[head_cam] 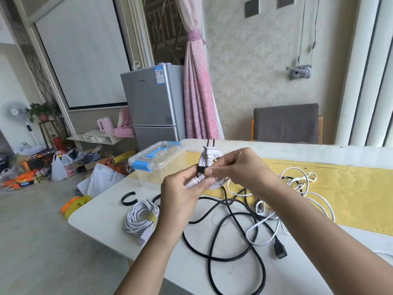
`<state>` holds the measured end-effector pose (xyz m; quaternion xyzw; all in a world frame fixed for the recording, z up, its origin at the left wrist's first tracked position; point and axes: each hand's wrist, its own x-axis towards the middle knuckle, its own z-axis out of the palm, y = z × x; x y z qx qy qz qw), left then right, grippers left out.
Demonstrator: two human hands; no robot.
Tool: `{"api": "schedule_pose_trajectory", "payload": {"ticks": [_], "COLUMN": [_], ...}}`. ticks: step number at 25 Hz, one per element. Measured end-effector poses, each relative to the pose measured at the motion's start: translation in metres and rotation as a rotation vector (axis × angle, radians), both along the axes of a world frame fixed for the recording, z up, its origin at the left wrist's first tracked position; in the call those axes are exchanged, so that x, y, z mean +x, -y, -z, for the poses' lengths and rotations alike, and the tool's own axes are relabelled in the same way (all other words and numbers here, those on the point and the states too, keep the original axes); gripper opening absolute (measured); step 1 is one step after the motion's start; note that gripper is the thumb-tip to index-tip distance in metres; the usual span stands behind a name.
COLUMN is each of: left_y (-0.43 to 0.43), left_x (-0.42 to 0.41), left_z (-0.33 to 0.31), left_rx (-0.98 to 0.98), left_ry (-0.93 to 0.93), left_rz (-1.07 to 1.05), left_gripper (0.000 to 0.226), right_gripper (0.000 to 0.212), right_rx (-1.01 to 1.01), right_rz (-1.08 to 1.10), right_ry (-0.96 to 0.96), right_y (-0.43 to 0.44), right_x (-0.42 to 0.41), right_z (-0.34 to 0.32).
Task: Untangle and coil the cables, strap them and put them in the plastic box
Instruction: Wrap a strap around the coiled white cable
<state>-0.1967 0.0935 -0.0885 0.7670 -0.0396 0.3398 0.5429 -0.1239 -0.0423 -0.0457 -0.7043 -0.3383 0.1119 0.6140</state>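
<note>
Head view: above the middle of a white tabletop [102,226], a person binds a coiled white cable [209,161], its plug [207,149] pointing up, with a black strap [200,169]. The left hand [182,194] has its grip pinching the lower part of the coil; the right hand [234,167] has thumb and fingers pinching the strap and the loops under it. The likely danger is the strap's end slipping before it fastens, letting the stiff loops spring apart. The plastic box [148,177] stands just beyond the hands, to the left, with its lid on and blue latches apparently down, so it would need opening, probably one-handed, and the bundle could drop. A second coil [140,218], bound in yellow, lies near left beside a spare strap [127,200]. A black cable [280,254] and a loose white cable [312,176] sprawl tangled to the right. The black loops run off the near edge, where a tug might drag them to the floor.
</note>
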Motion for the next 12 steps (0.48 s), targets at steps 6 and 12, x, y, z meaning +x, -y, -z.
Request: {"api": "schedule_pose_trajectory", "payload": {"ticks": [6, 12], "left_y": [0.002, 0.009], "left_x": [-0.001, 0.004], "left_z": [0.006, 0.009], "left_rx": [-0.202, -0.220], "left_ry": [0.037, 0.044], "left_rz": [0.035, 0.080], "left_gripper": [0.019, 0.017], "right_gripper": [0.010, 0.003], "right_rx": [-0.016, -0.029], "right_rz": [-0.028, 0.077], "right_ry": [0.000, 0.074], "right_y": [-0.001, -0.001], "right_x": [0.003, 0.011], "right_z": [-0.001, 0.001]}}
